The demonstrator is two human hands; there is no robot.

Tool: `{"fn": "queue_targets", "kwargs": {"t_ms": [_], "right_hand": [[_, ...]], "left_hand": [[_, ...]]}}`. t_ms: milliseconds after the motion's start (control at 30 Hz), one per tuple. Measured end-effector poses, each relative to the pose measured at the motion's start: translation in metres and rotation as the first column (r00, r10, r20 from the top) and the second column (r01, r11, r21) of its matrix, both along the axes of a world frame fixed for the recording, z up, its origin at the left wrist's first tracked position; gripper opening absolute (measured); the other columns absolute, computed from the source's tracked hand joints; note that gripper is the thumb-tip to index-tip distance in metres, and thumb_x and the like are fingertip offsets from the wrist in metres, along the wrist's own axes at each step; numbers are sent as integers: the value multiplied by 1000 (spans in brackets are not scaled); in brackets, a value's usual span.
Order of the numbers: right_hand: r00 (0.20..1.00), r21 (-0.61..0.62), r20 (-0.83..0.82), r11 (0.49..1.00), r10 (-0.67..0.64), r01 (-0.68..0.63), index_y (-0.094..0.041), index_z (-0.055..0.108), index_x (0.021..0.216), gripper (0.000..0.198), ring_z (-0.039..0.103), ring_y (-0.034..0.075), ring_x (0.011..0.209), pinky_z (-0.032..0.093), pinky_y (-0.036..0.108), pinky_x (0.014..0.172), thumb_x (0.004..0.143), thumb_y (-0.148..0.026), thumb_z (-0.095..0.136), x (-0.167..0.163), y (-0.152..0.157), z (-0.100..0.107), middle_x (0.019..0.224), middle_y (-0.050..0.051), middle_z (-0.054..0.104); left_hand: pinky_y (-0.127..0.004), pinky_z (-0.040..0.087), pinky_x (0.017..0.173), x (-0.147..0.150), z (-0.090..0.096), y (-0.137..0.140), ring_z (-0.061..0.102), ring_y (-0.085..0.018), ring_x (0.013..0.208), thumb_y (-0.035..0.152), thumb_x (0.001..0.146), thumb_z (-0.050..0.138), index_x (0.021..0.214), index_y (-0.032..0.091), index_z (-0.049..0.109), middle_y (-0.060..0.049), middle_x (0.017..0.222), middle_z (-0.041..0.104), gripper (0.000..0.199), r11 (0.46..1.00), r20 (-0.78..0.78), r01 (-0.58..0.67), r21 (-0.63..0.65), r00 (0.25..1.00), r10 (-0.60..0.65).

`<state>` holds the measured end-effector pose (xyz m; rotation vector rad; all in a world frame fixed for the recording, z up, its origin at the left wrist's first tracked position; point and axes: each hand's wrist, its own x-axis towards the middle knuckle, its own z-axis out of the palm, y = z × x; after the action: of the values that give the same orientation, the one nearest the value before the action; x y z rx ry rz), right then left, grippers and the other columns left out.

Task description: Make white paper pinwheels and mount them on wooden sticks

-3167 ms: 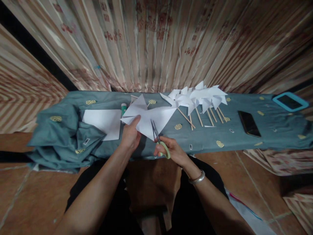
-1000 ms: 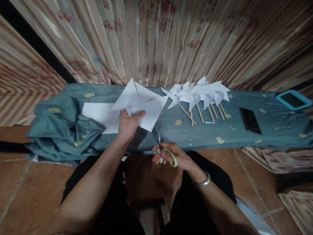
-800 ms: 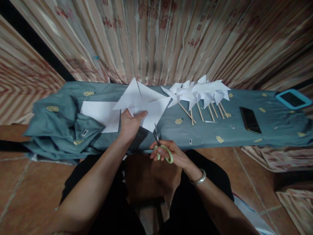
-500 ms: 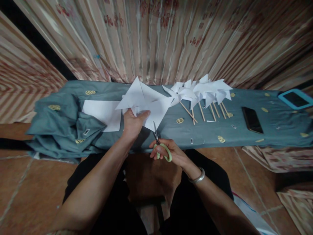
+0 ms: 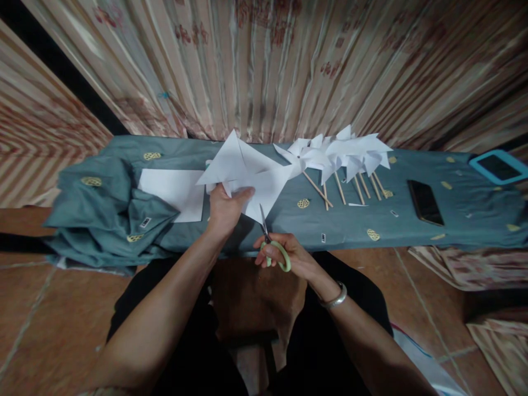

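Observation:
Between the thumb and fingers of my left hand (image 5: 226, 208) is a white sheet of paper (image 5: 259, 179) with slits cut in from its corners, held above the cloth. My right hand (image 5: 286, 254) grips green-handled scissors (image 5: 279, 257), fingers in the loops. Their blades point up and away from me and meet the paper at its near corner. On the left, a stack of white paper (image 5: 177, 190) lies partly under a fold of the cloth. Several white paper pinwheels (image 5: 317, 157) on wooden sticks (image 5: 340, 188) lie close together to the right of the held sheet.
A green-grey cloth (image 5: 272, 236) with yellow prints covers the long narrow table and bunches up at the left. A dark phone (image 5: 425, 202) and a blue-framed device (image 5: 500, 167) lie at the right. A thin paper scrap (image 5: 357, 205) is below the sticks. Patterned curtains (image 5: 247, 71) hang behind.
The held paper has shifted very slightly to the right along with my left hand. The scissors have barely moved and still sit at the sheet's near corner.

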<state>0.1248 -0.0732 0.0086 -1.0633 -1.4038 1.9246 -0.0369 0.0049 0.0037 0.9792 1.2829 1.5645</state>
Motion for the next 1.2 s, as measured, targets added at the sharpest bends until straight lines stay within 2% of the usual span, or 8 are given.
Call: {"fn": "queue_targets", "kwargs": {"t_ms": [733, 967, 1200], "right_hand": [[1000, 0, 23, 1000, -18, 18, -15, 62, 82, 50, 58, 10, 56, 46, 22, 52, 71, -63, 69, -2, 0, 1, 66, 2, 65], [999, 18, 5, 999, -35, 35, -14, 62, 82, 47, 57, 9, 55, 45, 21, 52, 72, -59, 70, -3, 0, -2, 65, 1, 64], [997, -28, -1, 997, -75, 75, -15, 62, 78, 43, 56, 7, 51, 43, 18, 49, 70, -56, 74, -5, -2, -2, 61, -1, 63]], "left_hand": [[-30, 50, 71, -2, -2, 1, 64, -18, 72, 29, 54, 79, 84, 14, 67, -4, 81, 71, 35, 1000, -16, 2, -22, 1000, -2], [-30, 50, 71, -3, -4, 1, 64, -18, 72, 28, 56, 79, 84, 14, 67, -5, 82, 71, 34, 1000, -34, 4, -13, 999, -4], [-31, 51, 73, -3, -2, 1, 65, -19, 74, 30, 55, 79, 85, 13, 67, -6, 83, 71, 36, 1000, -37, -5, -22, 999, 4]]}}
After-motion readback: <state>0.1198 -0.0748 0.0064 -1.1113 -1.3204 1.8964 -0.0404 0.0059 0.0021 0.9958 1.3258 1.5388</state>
